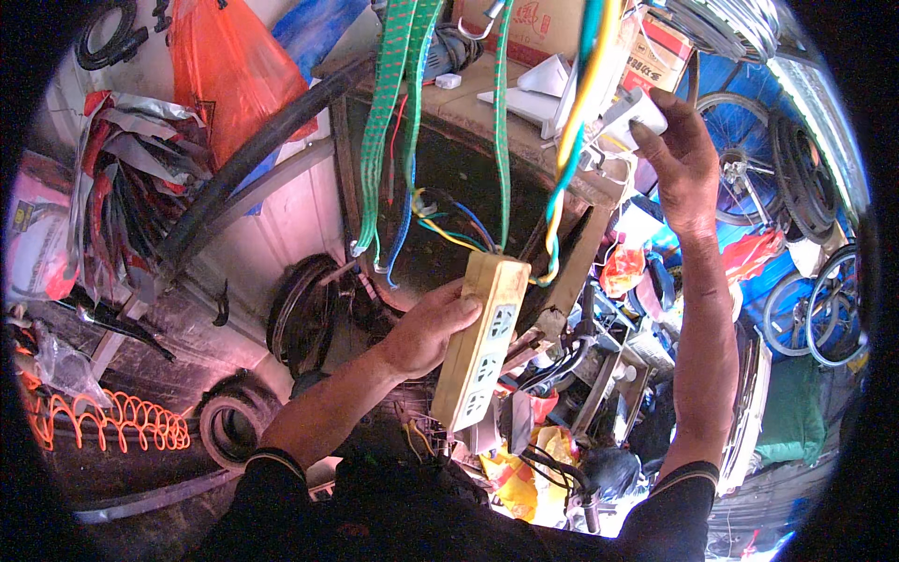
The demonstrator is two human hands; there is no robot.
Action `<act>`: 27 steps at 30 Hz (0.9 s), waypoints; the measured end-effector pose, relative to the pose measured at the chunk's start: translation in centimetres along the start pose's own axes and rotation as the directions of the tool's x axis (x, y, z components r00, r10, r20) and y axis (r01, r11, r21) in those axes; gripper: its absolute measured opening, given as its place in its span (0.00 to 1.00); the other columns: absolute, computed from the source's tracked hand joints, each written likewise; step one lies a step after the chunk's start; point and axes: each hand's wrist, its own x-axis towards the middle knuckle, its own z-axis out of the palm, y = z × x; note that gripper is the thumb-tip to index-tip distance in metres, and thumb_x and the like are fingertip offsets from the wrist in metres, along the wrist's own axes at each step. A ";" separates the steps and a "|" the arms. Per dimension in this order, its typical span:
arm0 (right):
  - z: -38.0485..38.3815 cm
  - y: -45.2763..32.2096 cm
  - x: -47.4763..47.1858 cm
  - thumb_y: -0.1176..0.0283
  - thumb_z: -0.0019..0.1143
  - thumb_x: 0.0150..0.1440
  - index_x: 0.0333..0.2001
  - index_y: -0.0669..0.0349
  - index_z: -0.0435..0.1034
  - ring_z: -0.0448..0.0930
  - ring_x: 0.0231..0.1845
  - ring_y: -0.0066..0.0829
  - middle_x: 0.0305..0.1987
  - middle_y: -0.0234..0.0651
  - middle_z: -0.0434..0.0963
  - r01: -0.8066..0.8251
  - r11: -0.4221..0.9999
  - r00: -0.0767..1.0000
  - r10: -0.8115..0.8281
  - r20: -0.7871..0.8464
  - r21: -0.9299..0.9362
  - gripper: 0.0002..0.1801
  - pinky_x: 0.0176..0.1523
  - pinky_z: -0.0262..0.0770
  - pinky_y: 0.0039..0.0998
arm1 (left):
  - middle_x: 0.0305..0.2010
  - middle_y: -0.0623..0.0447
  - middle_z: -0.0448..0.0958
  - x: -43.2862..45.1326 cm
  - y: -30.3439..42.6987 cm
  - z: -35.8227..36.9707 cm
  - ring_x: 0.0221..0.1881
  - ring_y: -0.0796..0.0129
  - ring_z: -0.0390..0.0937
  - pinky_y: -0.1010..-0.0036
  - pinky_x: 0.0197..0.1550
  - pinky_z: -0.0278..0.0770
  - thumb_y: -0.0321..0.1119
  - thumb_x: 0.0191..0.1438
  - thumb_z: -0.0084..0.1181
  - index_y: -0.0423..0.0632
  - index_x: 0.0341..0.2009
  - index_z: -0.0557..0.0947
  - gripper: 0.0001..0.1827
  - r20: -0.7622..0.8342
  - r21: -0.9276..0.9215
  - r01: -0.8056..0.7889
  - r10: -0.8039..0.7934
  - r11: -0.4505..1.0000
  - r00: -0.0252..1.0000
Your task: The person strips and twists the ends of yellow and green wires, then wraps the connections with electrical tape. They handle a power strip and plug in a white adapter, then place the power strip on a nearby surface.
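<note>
My left hand (435, 330) grips a yellowed multi-outlet socket box (470, 386) by its side, with the sockets facing up and to the right. Blue, green and yellow wires (460, 239) come out of its far end. A twisted yellow and green cable (562, 183) loops down to that same end. Higher up on the right, my right hand (681, 161) holds a white cylindrical object (632, 116) between thumb and fingers; its exact kind is unclear. Beside it are thin white wires and white pieces on the edge of a wooden shelf (463, 116).
Green woven straps (390, 119) hang in front of the shelf. Cardboard boxes (520, 31) and a power tool (453, 53) stand on it. Bicycle wheels (734, 154) are at right. An orange coiled hose (126, 421), a tyre (232, 428) and pliers (414, 432) lie lower down.
</note>
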 end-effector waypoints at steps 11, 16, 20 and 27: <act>0.9 -0.1 -0.3 0.78 0.65 0.64 0.63 0.70 0.69 0.80 0.59 0.27 0.59 0.40 0.79 0.070 0.998 0.998 -0.070 0.008 0.003 0.25 0.62 0.78 0.30 | 0.39 0.42 0.84 -8.8 -2.6 -1.6 0.33 0.58 0.85 0.64 0.35 0.86 0.67 0.70 0.39 0.45 0.58 0.78 0.36 -0.488 -0.262 0.009 -0.141 0.965 0.861; 1.8 0.0 -1.2 0.81 0.63 0.64 0.64 0.65 0.69 0.78 0.62 0.28 0.62 0.39 0.78 0.036 0.996 0.993 -0.045 0.108 0.083 0.25 0.65 0.77 0.32 | 0.40 0.43 0.85 -12.7 -4.5 -0.8 0.34 0.57 0.86 0.62 0.36 0.86 0.62 0.71 0.42 0.47 0.58 0.79 0.32 -0.506 -0.373 0.351 -0.505 0.859 0.699; 3.6 -0.8 -2.5 0.84 0.58 0.65 0.66 0.66 0.67 0.75 0.68 0.30 0.65 0.41 0.76 -0.082 0.979 0.979 0.044 0.197 0.188 0.26 0.67 0.76 0.34 | 0.44 0.45 0.85 -9.8 -2.1 -0.2 0.38 0.60 0.87 0.64 0.38 0.87 0.64 0.72 0.41 0.48 0.62 0.77 0.34 -0.317 -0.239 0.290 -0.357 0.927 0.879; 5.4 -2.7 -4.3 0.83 0.64 0.62 0.65 0.62 0.70 0.81 0.47 0.21 0.57 0.35 0.80 -0.100 0.993 0.936 0.070 0.346 0.068 0.27 0.46 0.79 0.23 | 0.48 0.44 0.86 0.8 3.8 -0.6 0.39 0.62 0.87 0.66 0.39 0.87 0.68 0.71 0.39 0.51 0.66 0.75 0.37 -0.328 -0.028 -0.084 0.071 0.996 0.942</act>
